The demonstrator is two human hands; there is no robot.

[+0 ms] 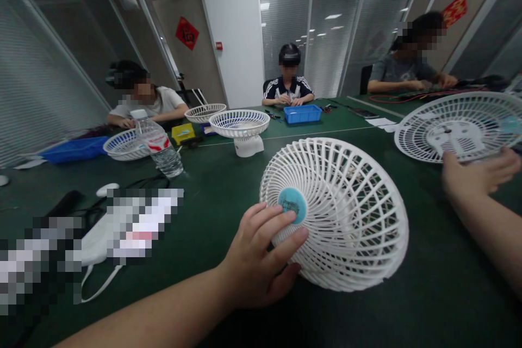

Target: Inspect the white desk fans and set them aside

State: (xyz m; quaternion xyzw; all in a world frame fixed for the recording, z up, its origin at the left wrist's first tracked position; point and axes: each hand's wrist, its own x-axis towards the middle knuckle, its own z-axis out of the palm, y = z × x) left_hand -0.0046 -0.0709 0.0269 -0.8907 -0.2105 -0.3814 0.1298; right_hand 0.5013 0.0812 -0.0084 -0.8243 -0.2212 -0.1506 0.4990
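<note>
A white domed fan grille [342, 217] with a round blue centre badge is tilted on the table in front of me. My left hand [269, 253] grips its near left side, the fingers reaching over the spiral ribs to the badge and the thumb lower down. At the right, a second, flatter white fan grille [420, 138] with a solid plate in its middle is tilted towards me. My right hand [477, 174] is at its near rim, fingers stretched out and thumb raised against the edge; whether it bears any weight, I cannot tell.
A white fan grille on a stand [244, 147], a water bottle [161, 147] and a blue bin [302, 113] stand farther back on the green table [196, 228]. Another blue tray [75, 149] lies left. Three people sit around the far side.
</note>
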